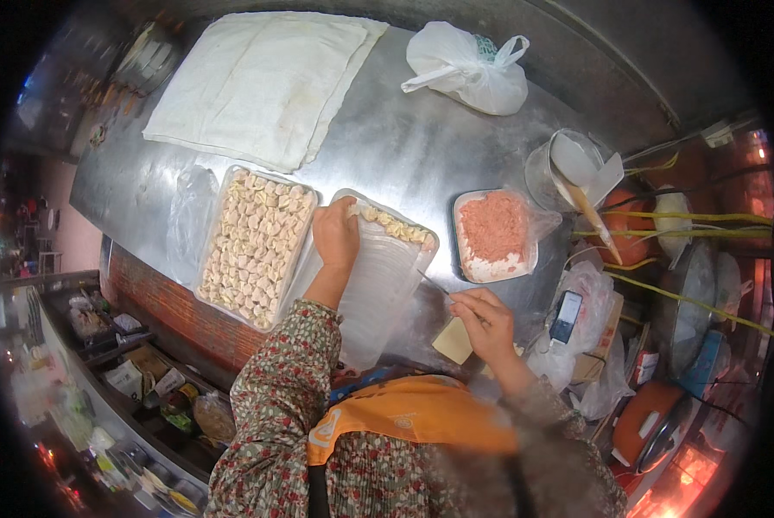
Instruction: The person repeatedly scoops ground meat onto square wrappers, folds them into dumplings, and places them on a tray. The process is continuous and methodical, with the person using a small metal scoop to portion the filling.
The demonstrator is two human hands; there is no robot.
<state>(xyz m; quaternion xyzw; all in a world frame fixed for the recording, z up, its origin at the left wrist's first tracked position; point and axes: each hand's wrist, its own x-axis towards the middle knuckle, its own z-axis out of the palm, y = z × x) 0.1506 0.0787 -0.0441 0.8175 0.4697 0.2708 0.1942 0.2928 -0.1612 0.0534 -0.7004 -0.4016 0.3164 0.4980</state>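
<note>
My left hand (336, 235) reaches into the far left corner of a clear plastic tray (371, 289). Its fingers are pinched at the end of a row of small folded dumplings (396, 226), and what they hold is hidden. In my right hand (487, 326) is a thin stick (434, 282), its tip pointing toward that tray. Below this hand lies a stack of square pale-yellow wrappers (453, 342). Pink minced meat (492, 223) fills much of a white tray (523, 264) farther right. Left of my left hand, a second tray (199, 289) is packed with dumplings (257, 242).
A folded white cloth (253, 82) and a tied white plastic bag (467, 71) lie on the far part of the metal table (387, 129). A clear container with utensils (568, 168) stands right. Beside it are yellow cords (707, 231), a phone (565, 316) and an orange pot (650, 423).
</note>
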